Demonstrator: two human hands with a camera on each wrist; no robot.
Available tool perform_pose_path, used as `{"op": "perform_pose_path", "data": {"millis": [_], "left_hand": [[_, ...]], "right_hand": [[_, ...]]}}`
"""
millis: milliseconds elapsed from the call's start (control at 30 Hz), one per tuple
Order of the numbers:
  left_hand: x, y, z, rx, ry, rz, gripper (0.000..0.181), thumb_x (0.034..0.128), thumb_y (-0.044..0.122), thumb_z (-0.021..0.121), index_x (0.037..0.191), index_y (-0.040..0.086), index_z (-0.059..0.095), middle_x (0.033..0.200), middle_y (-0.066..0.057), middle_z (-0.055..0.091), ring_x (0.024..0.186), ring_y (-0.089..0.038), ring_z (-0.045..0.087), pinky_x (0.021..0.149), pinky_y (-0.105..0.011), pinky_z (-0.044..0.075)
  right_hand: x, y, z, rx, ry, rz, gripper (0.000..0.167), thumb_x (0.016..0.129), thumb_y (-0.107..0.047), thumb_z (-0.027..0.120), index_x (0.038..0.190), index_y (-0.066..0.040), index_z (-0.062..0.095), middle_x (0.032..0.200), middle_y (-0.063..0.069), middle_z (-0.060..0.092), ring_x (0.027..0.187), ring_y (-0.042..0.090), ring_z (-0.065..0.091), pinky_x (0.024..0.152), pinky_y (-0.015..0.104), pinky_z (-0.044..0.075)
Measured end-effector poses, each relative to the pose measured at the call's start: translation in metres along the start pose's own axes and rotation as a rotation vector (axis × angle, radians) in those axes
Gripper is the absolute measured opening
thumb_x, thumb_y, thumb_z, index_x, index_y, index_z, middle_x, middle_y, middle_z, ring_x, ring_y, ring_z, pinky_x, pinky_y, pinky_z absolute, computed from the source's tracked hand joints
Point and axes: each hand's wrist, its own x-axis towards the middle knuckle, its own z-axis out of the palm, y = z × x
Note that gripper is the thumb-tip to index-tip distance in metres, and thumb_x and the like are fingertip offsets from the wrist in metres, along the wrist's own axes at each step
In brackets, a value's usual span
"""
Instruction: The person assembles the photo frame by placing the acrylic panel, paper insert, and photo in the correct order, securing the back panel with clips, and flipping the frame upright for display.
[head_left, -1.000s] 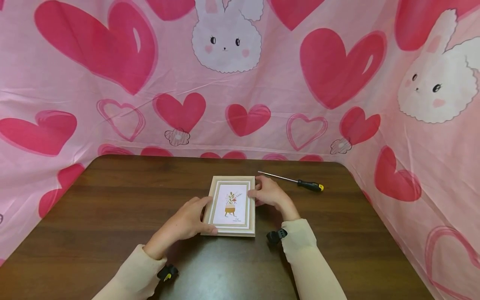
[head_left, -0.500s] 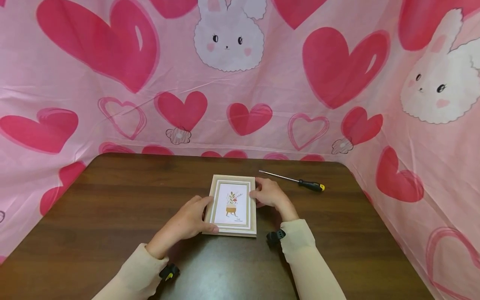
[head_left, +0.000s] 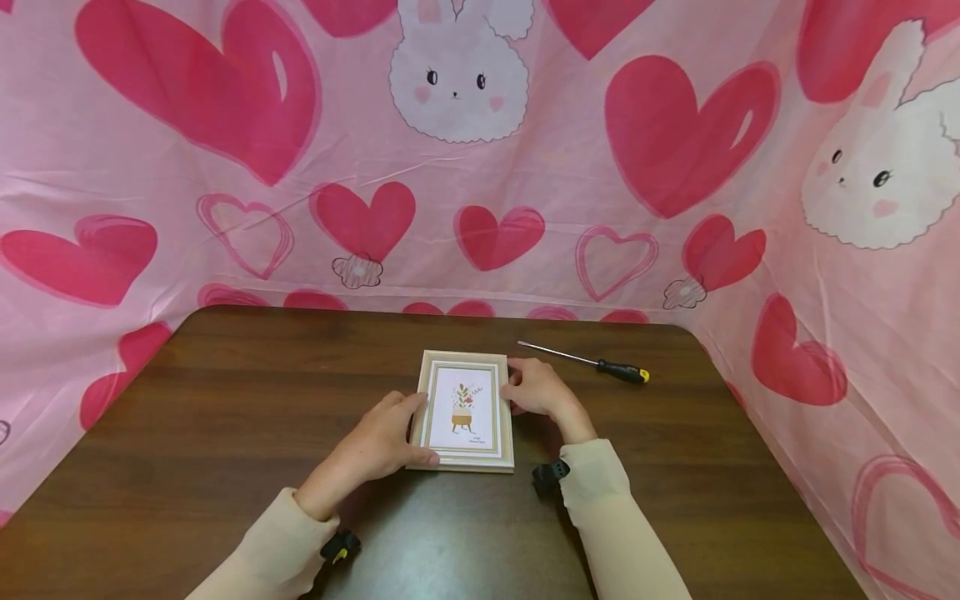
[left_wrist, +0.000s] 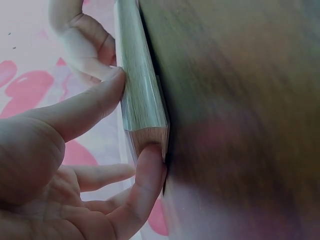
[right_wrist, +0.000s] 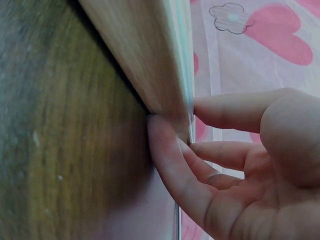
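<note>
A pale wood picture frame (head_left: 468, 462) lies face up on the dark table, around a print of a plant in an orange pot. My left hand (head_left: 381, 440) holds its lower left corner, thumb on the near edge and fingers along the left side. At the upper right side, my right hand (head_left: 542, 390) grips the frame, its thumb at the front edge. The left wrist view shows thumb and a finger on adjoining sides of the frame's corner (left_wrist: 140, 85). In the right wrist view, fingers pinch the frame's wooden edge (right_wrist: 145, 50); the underside is hidden.
Beyond my right hand lies a flat-tipped screwdriver (head_left: 621, 372) with a black and yellow handle. Pink cloth (head_left: 517, 175) with hearts and rabbits hangs behind the brown table (head_left: 300, 375) and along its sides.
The picture frame has turned very slightly counterclockwise between my hands, its far end shifting a little left. Both hands keep their hold; the screwdriver lies still.
</note>
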Motion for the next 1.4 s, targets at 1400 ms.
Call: {"op": "perform_pose_path", "data": {"millis": [1400], "left_hand": [[-0.0007,-0.0024,-0.0032,-0.002,-0.025,0.045,0.092,0.0774,0.031,0.097,0.151,-0.001,0.054,0.124,-0.017,0.060,0.107,-0.027,0.060,0.097,-0.049,0.054]], "right_hand": [[-0.0041,0.0016,-0.0022,-0.055,0.001,-0.044,0.060,0.102,-0.008,0.068,0.156,0.005,0.047,0.098,0.013,0.068,0.069,0.019,0.073,0.069,0.035,0.065]]}}
